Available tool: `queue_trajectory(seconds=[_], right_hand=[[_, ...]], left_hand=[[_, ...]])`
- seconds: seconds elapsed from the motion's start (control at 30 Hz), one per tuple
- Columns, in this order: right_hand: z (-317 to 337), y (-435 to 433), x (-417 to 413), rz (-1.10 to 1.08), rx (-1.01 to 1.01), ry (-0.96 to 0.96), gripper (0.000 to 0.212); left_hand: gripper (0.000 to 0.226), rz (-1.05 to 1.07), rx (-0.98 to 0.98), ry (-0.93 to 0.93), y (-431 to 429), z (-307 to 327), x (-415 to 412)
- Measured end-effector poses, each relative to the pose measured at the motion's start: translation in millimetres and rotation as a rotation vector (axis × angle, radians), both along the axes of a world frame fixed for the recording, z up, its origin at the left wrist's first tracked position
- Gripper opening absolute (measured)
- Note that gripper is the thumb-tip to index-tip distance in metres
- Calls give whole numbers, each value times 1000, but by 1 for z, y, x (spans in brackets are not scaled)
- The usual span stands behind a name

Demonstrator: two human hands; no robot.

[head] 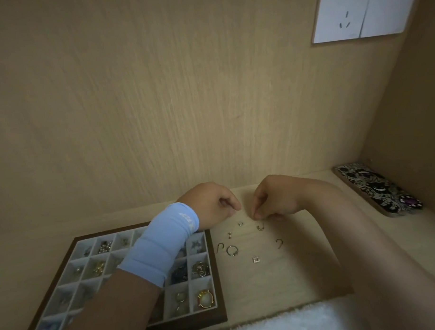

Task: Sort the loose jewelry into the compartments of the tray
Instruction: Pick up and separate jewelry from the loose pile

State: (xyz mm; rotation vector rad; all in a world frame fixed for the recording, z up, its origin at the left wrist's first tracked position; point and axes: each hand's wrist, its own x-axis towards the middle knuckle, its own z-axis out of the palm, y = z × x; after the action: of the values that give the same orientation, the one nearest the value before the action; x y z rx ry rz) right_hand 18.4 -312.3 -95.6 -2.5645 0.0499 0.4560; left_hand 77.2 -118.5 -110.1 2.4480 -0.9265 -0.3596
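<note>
Cloth (291,321) edges the bench (304,273), with jewelry (232,250) spread singly just below the right hand (272,200) for easy picking; whether its pinched fingers (258,209), or the curled left hand (210,207), hold anything I cannot tell.

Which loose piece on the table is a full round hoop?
The silver hoop just right of the hook by the tray; it alone closes into a circle, the rest are open hooks or tiny pieces.

The tray (217,276) has a dark brown frame and pale grey lining. A gold ring (205,298) with a pale stone lies inside it, and a silver hoop (231,250) on the light wood-grain bench (301,273). The sleeve (162,243) is light blue with white lettering. The phone case (375,189) is a black-and-white swirl with a purple spot. The wall (160,105) is tan, and the towel (303,322) and socket plate (359,11) are white.
</note>
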Motion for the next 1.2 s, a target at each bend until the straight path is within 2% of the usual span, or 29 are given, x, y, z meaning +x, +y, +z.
queue_trajectory(seconds=[0.13,0.33,0.43,0.63,0.73,0.87,1.2], right_hand=[[-1,10,1,25,39,-29,13],[-7,18,4,33,-10,-91,9],[-5,21,5,21,41,-204,9],[-2,49,9,14,361,-435,8],[-2,68,14,26,506,-463,14],[3,92,22,79,590,-459,15],[11,130,38,115,647,-475,7]], left_hand=[[13,-15,106,-46,-8,-5,-7],[3,15,46,-81,-8,-10,-9],[1,36,-29,-82,0,-3,-6],[6,137,-262,2,42,19,9],[9,192,-365,53,66,26,13],[4,221,-489,155,96,26,11],[9,254,-637,240,136,21,6]])
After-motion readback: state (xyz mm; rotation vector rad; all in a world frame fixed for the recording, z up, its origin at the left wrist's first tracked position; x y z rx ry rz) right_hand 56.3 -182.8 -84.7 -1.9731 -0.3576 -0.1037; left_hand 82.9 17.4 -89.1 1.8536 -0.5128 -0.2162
